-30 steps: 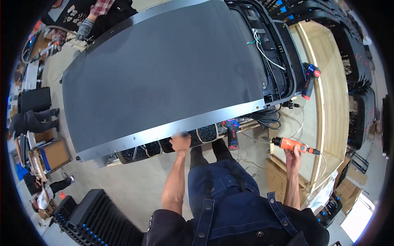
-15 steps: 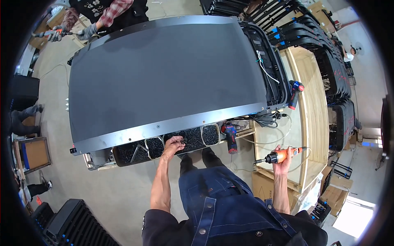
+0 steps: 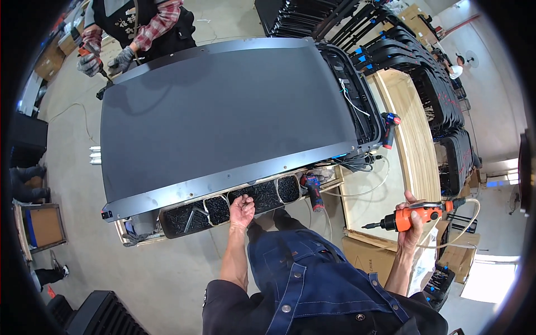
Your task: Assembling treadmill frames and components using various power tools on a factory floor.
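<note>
My right hand (image 3: 412, 223) grips an orange-and-black electric screwdriver (image 3: 417, 217), its bit pointing left and a pale cord running from its back end. At the front edge of a large dark panel (image 3: 223, 111), my left hand (image 3: 242, 211) is over a long black tray (image 3: 187, 230) of small dark screws (image 3: 258, 194). Its fingers are curled together with the palm turned up; whatever they hold is too small to make out. A blue-and-red cordless drill (image 3: 314, 190) hangs at the right end of the tray.
Across the panel, a co-worker's gloved hands (image 3: 106, 64) hold a power driver (image 3: 92, 54) at the far left corner. Another cordless tool (image 3: 389, 129) rests by the wooden frame (image 3: 416, 139) on the right. Black cable (image 3: 354, 162) lies near it; stacked black frames (image 3: 446, 100) stand beyond.
My left hand has turned palm up and drawn slightly back from the screws. My right hand has moved right with the screwdriver. The co-worker's driver has come to the panel's corner.
</note>
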A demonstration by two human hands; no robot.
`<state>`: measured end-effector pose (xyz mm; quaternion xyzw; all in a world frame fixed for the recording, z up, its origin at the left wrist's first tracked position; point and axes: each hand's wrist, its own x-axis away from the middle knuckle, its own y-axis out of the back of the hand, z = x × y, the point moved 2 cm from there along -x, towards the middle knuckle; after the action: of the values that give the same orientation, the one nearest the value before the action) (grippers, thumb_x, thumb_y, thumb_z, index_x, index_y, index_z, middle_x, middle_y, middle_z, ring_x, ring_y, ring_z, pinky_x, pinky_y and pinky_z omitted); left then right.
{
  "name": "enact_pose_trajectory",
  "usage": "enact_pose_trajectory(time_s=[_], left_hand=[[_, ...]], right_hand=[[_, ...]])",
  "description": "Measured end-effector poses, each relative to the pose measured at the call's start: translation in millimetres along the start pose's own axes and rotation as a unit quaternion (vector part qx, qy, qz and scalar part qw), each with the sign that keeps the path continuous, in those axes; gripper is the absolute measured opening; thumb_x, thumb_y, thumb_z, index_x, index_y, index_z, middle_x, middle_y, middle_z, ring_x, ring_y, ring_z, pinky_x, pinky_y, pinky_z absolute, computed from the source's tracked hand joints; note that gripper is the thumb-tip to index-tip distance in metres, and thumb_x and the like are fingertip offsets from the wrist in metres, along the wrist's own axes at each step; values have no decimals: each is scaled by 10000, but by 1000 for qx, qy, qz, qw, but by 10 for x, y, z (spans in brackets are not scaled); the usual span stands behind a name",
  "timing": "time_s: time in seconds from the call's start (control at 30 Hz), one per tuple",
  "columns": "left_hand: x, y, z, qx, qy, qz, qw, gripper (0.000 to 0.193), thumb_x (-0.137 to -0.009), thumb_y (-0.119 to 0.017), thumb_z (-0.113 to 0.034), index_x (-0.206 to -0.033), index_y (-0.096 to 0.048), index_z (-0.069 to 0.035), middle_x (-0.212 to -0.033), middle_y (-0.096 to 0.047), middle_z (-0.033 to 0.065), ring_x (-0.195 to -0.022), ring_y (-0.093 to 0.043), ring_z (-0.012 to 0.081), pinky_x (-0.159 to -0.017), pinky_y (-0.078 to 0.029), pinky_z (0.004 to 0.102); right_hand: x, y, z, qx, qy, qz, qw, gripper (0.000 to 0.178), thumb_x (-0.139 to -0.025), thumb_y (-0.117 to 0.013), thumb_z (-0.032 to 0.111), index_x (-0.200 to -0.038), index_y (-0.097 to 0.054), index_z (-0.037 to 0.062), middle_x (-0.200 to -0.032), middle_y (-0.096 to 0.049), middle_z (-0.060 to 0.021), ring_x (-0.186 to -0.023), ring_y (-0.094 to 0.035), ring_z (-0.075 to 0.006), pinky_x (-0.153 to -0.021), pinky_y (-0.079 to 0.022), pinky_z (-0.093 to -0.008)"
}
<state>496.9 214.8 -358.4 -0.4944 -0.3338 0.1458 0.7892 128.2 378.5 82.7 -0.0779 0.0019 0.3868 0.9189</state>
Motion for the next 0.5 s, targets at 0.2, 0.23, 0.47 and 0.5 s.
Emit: enact_pose_trajectory(time_s=[0.2, 0.23, 0.47, 0.5], left_hand=[[-77, 75, 139, -318, -132, -249, 905, 242, -1043, -506, -173, -1124, -687, -35, -988, -694, 102, -789, -674, 201, -750, -582, 334], [-62, 168, 77, -316, -137, -252, 904, 242, -1043, -506, -173, -1124, -687, -35, -988, -694, 102, -789, -674, 201, -750, -582, 334], [-330, -201, 352, -874, -172, -315, 329, 312, -881, -751, -225, -1045, -593, -12, -1066, -655, 225, -1055, -655, 419, -879, -554, 483], [-347, -213, 374, -875, -169, -312, 331, 312, -881, -751, -225, -1045, -593, -12, -1066, -655, 225, -1055, -655, 419, -879, -554, 483]], right_hand=[[43, -332, -112, 51, -18, 24, 998, 493, -806, -766, 156, -1211, -506, 45, -1184, -640, -228, -939, -691, -264, -872, -576, -440], [45, -441, -146, 60, -18, 34, 997, 499, -805, -761, 151, -1221, -503, 49, -1167, -639, -206, -942, -680, -255, -876, -566, -439], [93, -698, -265, 83, -93, 60, 990, 592, -758, -779, 89, -1259, -466, 59, -1012, -675, -152, -860, -689, -245, -804, -568, -409], [100, -742, -258, 85, -100, 63, 989, 574, -754, -779, 78, -1240, -475, 58, -1009, -676, -157, -862, -690, -239, -808, -572, -408]])
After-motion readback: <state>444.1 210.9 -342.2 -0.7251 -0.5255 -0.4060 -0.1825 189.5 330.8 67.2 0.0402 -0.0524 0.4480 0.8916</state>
